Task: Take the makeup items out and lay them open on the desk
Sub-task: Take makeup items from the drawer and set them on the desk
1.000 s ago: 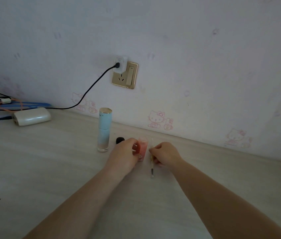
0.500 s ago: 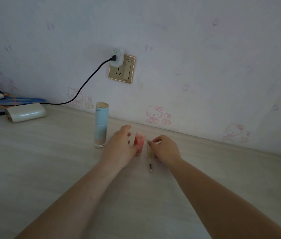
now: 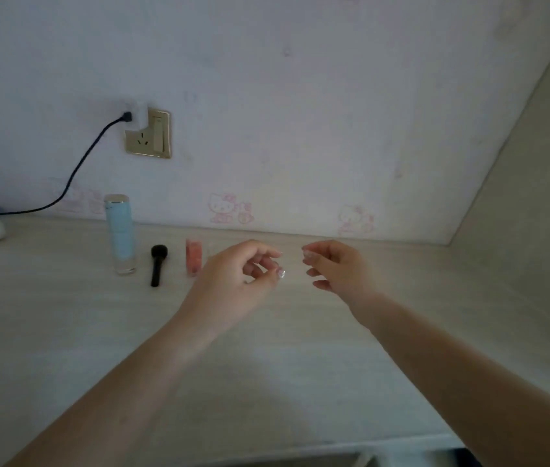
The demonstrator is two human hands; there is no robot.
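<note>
The worktop (image 3: 64, 332) in front of you is pale wood-grain laminate, smooth enough that round items could roll or slide on it, and the makeup already out stands in a short row at the far left of your hands, near the wall. Largest is the light blue bottle (image 3: 119, 234) with a gold cap and a clear base, upright and furthest left; it looks like rigid plastic or glass, probably the heaviest piece and top-heavy, so take it round the middle of the barrel and twist the cap with the other hand. Just right of it the black brush (image 3: 157, 264) lies flat with its head toward the wall; it should be light, with a stiff handle and soft bristles, so pick it up by the handle and keep off the head. Right of that the small pink tube (image 3: 193, 256) stands upright, close beside your left wrist but apart from it; it is narrow and likely light, easy to tip with a careless sweep, so pinch it low on the body. Whether it is capped you cannot tell from here, and any thin wand beside it is hidden behind your hand. Your left hand (image 3: 233, 278) hovers above the worktop with its fingers (image 3: 267, 264) loosely curled and nothing in them. Your right hand (image 3: 337, 267) hangs near it, likewise loosely curled and empty, the two well short of touching.
</note>
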